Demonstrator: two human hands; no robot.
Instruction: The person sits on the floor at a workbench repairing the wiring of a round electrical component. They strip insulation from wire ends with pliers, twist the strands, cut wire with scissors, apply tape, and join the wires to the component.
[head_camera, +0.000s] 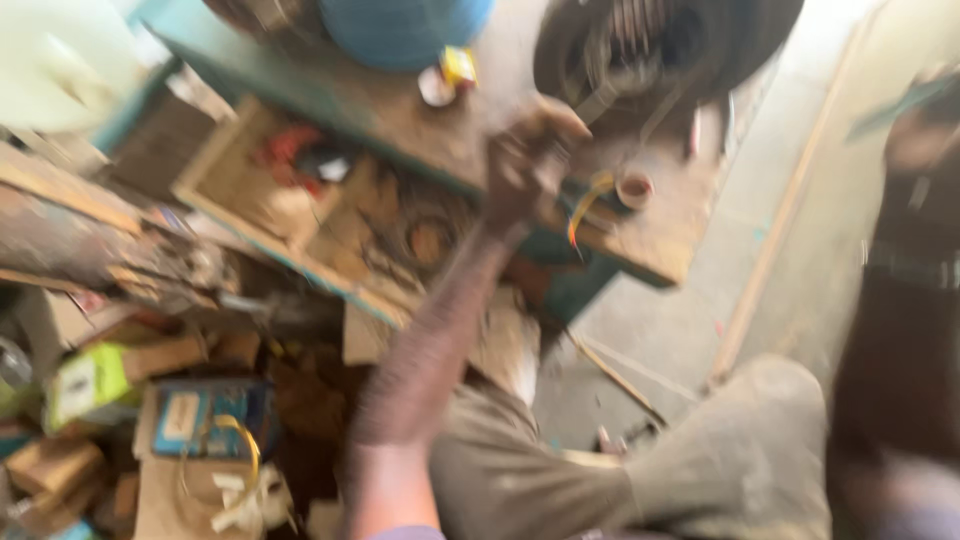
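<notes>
Head view: blurred left hand (530, 160) grips a metal tool (600, 100) on the worn wooden bench (640, 250)

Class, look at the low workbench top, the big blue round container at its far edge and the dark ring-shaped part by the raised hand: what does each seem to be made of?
Workbench top: probably bare, worn wood; brown and dusty, with a teal painted edge.
Blue round container: likely plastic; even, smooth colour.
Dark ring-shaped part: seemingly metal; dark grey with slotted inner ribs, though blurred.
The left hand reaches toward it.
</notes>
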